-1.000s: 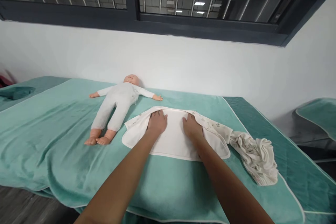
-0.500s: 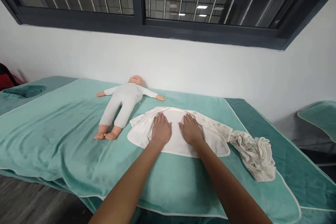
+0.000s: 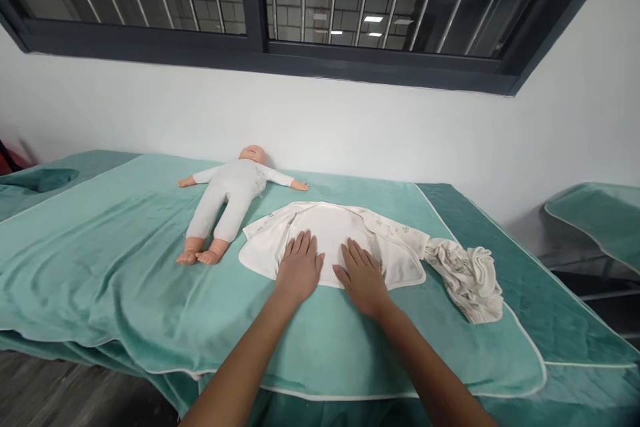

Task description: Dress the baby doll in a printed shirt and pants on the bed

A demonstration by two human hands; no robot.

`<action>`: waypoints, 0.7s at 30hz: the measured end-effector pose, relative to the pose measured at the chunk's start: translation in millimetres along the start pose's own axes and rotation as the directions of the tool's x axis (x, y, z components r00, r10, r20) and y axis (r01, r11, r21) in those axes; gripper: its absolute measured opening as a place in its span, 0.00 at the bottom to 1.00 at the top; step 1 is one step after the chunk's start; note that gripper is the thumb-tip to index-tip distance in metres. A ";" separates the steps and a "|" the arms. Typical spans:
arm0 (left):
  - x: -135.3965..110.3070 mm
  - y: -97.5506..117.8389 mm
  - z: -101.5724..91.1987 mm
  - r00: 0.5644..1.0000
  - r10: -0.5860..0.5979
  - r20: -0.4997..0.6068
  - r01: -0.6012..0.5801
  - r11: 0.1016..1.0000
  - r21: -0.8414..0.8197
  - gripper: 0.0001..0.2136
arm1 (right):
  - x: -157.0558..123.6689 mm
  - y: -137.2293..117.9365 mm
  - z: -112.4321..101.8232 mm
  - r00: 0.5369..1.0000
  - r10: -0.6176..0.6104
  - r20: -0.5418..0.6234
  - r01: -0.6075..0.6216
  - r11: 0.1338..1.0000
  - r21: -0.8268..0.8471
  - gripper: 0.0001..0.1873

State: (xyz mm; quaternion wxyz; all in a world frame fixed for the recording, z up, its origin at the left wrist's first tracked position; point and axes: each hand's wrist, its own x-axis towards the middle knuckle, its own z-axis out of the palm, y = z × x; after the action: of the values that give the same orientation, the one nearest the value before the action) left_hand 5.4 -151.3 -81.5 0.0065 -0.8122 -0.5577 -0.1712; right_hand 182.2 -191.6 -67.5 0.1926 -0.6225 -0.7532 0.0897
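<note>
A small white baby top [image 3: 333,227] with a faint print lies opened out on the green blanket. My left hand [image 3: 300,268] rests flat on its lower left part, fingers stretched out. On the lower right part lies my right hand [image 3: 363,277], also flat, with the thumb apart. Neither hand grips the cloth. Beyond the right sleeve sits a bunched printed baby garment [image 3: 467,277], touching the sleeve end. A baby doll [image 3: 233,187] in a white bodysuit lies on its back to the left, arms spread and feet bare.
The light green blanket [image 3: 125,267] covers a darker green padded surface [image 3: 560,307] against the white wall [image 3: 200,107]. A barred window [image 3: 260,60] is above. Another green cloth [image 3: 600,217] is at the right, and a folded green piece [image 3: 43,179] at the far left.
Both hands have slid toward me over the baby top, from its middle to its lower edge, staying flat. The view has shifted slightly to the right. The doll lies as before.
</note>
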 end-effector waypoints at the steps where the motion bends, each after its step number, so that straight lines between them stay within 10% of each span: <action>1: -3.2 0.1 -0.5 1.000 0.005 0.001 -0.005 1.000 -0.001 0.27 | -5.0 2.1 -4.6 0.999 -0.020 0.027 0.017 0.995 0.102 0.30; 6: -8.1 0.0 -1.5 1.000 0.001 0.010 -0.001 1.000 -0.003 0.26 | -2.0 39.5 -47.1 0.964 0.178 -0.198 -0.093 0.922 0.377 0.25; 9: -6.9 -0.4 -0.7 1.000 -0.001 0.012 0.001 1.000 -0.005 0.26 | 10.3 75.7 -78.6 0.858 0.308 -0.412 -0.271 0.951 0.146 0.26; 14: -6.8 -1.3 1.6 1.000 0.001 -0.012 -0.001 1.000 -0.012 0.25 | 18.3 117.6 -110.3 0.832 0.499 -0.244 -0.552 0.788 -0.271 0.29; 21: -8.7 -2.6 2.3 0.998 0.014 -0.065 -0.017 0.999 -0.046 0.24 | 9.9 142.2 -107.0 0.805 0.551 -0.220 -0.589 0.699 -0.406 0.26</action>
State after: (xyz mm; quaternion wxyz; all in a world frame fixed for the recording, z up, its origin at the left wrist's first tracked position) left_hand 0.9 -157.7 -86.6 0.0071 -0.8106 -0.5466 -0.2101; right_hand 352.2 -163.5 -21.7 0.0343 -0.8550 -0.5141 -0.0594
